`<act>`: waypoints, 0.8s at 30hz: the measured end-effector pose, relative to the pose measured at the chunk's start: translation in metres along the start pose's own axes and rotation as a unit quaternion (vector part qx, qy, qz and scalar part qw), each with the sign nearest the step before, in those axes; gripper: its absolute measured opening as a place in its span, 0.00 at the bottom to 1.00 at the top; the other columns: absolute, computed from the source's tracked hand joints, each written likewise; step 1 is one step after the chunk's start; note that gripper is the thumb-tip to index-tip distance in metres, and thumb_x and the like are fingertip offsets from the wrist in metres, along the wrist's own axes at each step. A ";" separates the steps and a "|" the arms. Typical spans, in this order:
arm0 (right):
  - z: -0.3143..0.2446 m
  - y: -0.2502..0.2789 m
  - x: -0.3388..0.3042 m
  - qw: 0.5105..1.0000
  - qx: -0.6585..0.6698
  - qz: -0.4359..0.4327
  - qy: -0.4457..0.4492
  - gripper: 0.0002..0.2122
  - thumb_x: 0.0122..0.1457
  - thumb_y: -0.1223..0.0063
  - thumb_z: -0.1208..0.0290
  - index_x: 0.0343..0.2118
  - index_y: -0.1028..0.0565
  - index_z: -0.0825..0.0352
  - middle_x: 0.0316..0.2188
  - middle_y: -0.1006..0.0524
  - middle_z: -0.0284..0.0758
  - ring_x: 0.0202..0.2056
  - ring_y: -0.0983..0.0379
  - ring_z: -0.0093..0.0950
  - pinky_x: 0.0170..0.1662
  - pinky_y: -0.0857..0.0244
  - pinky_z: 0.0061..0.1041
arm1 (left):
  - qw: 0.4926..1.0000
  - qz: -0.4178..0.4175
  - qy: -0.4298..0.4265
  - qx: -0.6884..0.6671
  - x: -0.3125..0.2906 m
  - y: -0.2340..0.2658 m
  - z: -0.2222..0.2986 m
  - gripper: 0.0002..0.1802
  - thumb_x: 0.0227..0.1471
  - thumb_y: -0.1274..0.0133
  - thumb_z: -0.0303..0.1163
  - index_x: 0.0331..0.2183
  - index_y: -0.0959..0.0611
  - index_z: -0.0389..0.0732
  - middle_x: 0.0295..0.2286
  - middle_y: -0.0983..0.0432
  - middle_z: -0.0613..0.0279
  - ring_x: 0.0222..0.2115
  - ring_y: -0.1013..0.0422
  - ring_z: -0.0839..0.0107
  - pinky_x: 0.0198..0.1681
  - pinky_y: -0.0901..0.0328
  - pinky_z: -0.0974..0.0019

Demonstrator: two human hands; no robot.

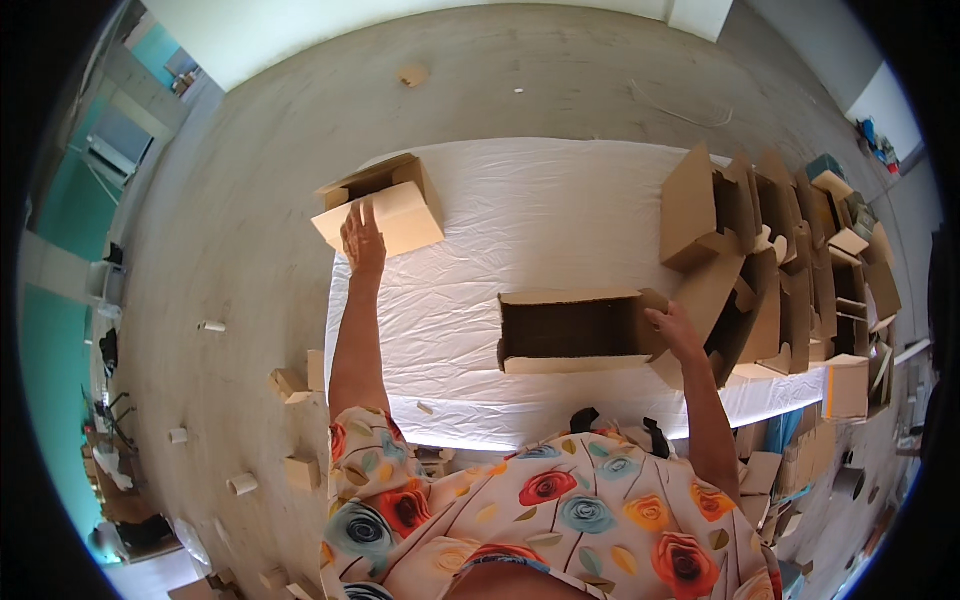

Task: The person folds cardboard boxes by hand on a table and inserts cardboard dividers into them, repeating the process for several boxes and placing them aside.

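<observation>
My left hand (364, 240) reaches to the far left corner of the table and lies on the front flap of a cardboard box (410, 225), its fingers stretched out. That box stands with its top partly raised. Nearer to me lies a long, open-topped cardboard box (570, 366) with a dark inside. My right hand (676, 330) is closed on the right end of this long box, thumb and fingers at its end flap. Just beyond my right hand stand several more open boxes (690, 205), pressed close together.
A white, wrinkled cloth (540, 210) covers the table. Boxes crowd its right edge. On the floor to the left lie small cardboard pieces (302, 473) and paper tubes (242, 485). More cardboard (810, 455) is piled below the table at the right.
</observation>
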State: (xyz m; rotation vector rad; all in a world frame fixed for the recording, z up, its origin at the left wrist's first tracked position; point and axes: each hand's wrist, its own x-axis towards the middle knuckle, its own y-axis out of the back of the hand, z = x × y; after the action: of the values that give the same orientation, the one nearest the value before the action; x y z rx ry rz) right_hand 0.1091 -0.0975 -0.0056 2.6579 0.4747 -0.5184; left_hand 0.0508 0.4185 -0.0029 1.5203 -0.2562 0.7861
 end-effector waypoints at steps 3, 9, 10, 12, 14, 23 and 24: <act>-0.009 0.000 -0.004 0.999 -0.030 0.015 -0.026 0.06 0.50 0.53 0.71 0.28 0.28 0.68 0.18 0.32 0.24 0.21 0.39 0.16 0.25 0.42 0.18 | 0.992 -0.021 -0.011 0.123 0.015 0.003 0.002 0.36 0.35 0.46 0.21 0.49 0.38 0.47 0.43 0.37 0.56 0.44 0.40 0.57 0.50 0.48 0.52; -0.009 0.000 -0.005 1.000 0.001 0.009 0.003 0.07 0.51 0.53 0.70 0.24 0.28 0.69 0.17 0.33 0.24 0.20 0.40 0.15 0.24 0.44 0.17 | 0.976 -0.194 0.002 0.100 0.024 -0.016 -0.028 0.08 0.40 0.51 0.25 0.28 0.26 0.44 0.26 0.29 0.63 0.35 0.33 0.61 0.41 0.41 0.53; -0.007 0.001 -0.003 1.000 -0.002 0.017 -0.002 0.07 0.51 0.52 0.70 0.24 0.28 0.69 0.17 0.33 0.24 0.20 0.40 0.15 0.24 0.44 0.17 | 0.977 -0.195 -0.012 0.089 0.021 -0.014 -0.026 0.05 0.39 0.51 0.25 0.25 0.25 0.43 0.26 0.30 0.63 0.33 0.32 0.62 0.38 0.39 0.56; -0.001 0.000 0.000 1.000 -0.005 0.024 -0.015 0.07 0.51 0.52 0.69 0.25 0.28 0.68 0.17 0.33 0.24 0.20 0.40 0.15 0.24 0.44 0.17 | 0.980 -0.185 -0.047 0.057 0.015 0.005 -0.016 0.05 0.39 0.51 0.24 0.25 0.25 0.43 0.25 0.30 0.62 0.31 0.32 0.61 0.34 0.38 0.57; -0.001 0.002 0.001 1.000 0.013 0.017 -0.012 0.07 0.50 0.52 0.69 0.25 0.28 0.68 0.17 0.33 0.24 0.20 0.40 0.15 0.24 0.44 0.17 | 0.983 -0.177 -0.054 0.020 0.002 0.023 -0.006 0.07 0.39 0.52 0.23 0.25 0.24 0.44 0.25 0.31 0.61 0.29 0.32 0.60 0.31 0.37 0.58; 0.003 0.003 0.010 0.999 0.045 0.003 -0.001 0.07 0.48 0.49 0.69 0.24 0.27 0.69 0.18 0.31 0.26 0.20 0.39 0.16 0.24 0.44 0.18 | 0.968 -0.244 -0.011 -0.053 -0.095 0.119 0.087 0.15 0.40 0.53 0.23 0.34 0.23 0.47 0.30 0.28 0.58 0.29 0.31 0.56 0.29 0.35 0.59; 0.000 0.003 0.011 0.999 0.047 0.007 -0.005 0.07 0.48 0.49 0.69 0.24 0.27 0.69 0.18 0.31 0.26 0.20 0.39 0.17 0.24 0.44 0.19 | 0.962 -0.265 0.005 -0.065 -0.106 0.120 0.091 0.14 0.41 0.52 0.24 0.35 0.23 0.47 0.30 0.28 0.58 0.29 0.31 0.55 0.29 0.35 0.59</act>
State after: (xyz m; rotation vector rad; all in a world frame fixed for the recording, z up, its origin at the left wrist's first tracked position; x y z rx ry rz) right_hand 0.1194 -0.0973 -0.0097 2.7457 0.4381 -0.5623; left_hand -0.0698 0.2852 0.0344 1.3705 0.1072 0.3409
